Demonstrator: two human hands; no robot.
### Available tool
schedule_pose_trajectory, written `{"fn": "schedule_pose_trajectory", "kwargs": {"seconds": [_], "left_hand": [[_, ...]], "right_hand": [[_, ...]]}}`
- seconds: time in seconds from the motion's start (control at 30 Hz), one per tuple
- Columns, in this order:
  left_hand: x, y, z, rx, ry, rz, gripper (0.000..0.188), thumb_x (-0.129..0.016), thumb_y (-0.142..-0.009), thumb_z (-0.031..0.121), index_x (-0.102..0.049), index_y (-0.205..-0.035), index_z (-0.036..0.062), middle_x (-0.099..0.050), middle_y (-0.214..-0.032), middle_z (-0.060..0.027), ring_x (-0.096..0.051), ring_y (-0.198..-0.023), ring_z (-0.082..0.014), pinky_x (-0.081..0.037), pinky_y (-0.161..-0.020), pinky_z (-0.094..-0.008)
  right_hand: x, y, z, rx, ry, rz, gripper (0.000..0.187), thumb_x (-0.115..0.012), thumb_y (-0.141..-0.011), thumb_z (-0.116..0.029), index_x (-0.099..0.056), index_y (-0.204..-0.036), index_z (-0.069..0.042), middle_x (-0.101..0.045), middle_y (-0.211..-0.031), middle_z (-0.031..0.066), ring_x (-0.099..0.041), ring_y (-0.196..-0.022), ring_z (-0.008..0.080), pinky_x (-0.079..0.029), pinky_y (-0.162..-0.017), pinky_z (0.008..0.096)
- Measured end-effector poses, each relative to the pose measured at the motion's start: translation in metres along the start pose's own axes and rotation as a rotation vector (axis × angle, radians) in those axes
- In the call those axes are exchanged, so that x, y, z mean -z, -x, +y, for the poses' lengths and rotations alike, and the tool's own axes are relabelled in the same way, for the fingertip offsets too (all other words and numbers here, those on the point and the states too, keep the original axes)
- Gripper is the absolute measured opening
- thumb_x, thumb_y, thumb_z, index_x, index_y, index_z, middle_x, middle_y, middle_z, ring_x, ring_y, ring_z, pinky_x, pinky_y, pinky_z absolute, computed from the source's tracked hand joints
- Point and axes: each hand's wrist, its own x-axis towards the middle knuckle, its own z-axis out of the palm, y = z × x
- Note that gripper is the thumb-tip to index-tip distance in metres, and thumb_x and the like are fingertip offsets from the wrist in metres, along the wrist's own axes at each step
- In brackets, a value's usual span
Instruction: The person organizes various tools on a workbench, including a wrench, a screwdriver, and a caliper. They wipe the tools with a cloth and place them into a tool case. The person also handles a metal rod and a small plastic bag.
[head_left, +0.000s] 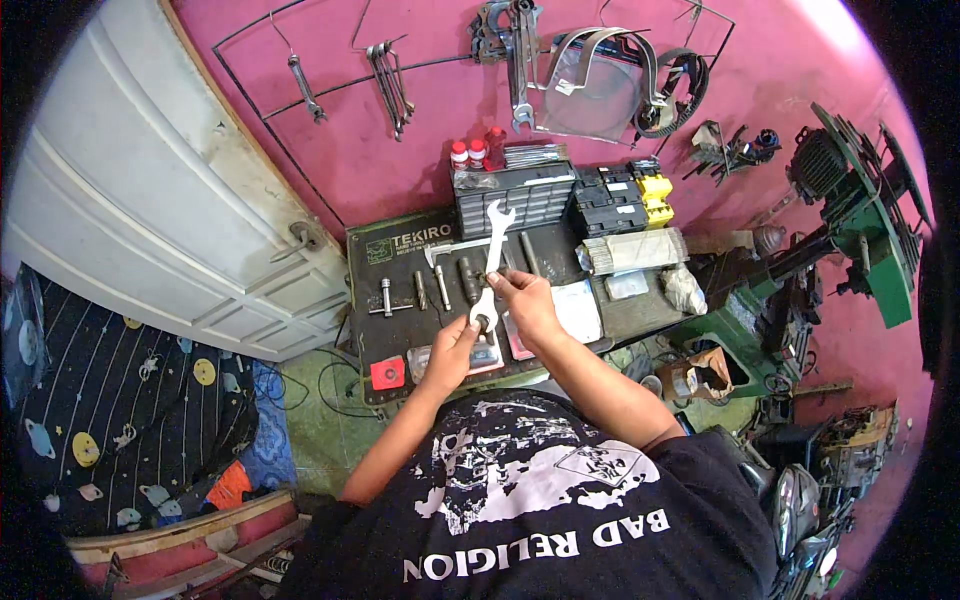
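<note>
Wrench, flat silver steel and double open-ended [490, 265], stands nearly upright above the black tool tray [375, 300] on the bench, presumably lifted so both ends can be handled. From the head view, I note my right hand [525, 305] closed on its shank, and my left hand [455, 350] pinching the lower jaw end. Sockets [440, 285] lie just left.

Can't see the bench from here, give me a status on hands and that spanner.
Left hand at spanner lower end. Right hand gripping its middle. Spanner raised over the black tool tray. Nothing in the way.
</note>
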Motion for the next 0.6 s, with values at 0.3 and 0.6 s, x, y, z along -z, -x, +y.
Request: {"fn": "schedule_pose_trajectory", "kwargs": {"seconds": [0.3, 0.6], "left_hand": [[0.007, 0.000, -0.009, -0.019, 0.604, -0.180, 0.038, -0.048, -0.092, 0.018, -0.061, -0.118, -0.0056, -0.063, -0.109, -0.0101, -0.058, -0.101, -0.0222, -0.043, -0.094, -0.0387], [-0.006, 0.002, 0.038, 0.000, -0.262, -0.002, 0.035, -0.045, -0.108, 0.028, -0.060, -0.116, -0.0020, -0.061, -0.091, -0.0023, -0.054, -0.085, -0.0141, -0.046, -0.081, -0.0318]], "right_hand": [[-0.002, 0.014, 0.005, 0.015, -0.086, -0.045, 0.019, -0.069, -0.096, -0.016, -0.069, -0.087, 0.000, -0.064, -0.073, 0.0001, -0.054, -0.064, 0.0067, -0.045, -0.058, 0.0250], [0.009, 0.023, 0.007, -0.004, 0.040, -0.223, 0.017, -0.072, -0.094, -0.015, -0.074, -0.092, 0.002, -0.065, -0.075, -0.0012, -0.053, -0.067, 0.0061, -0.043, -0.060, 0.0254]]}}
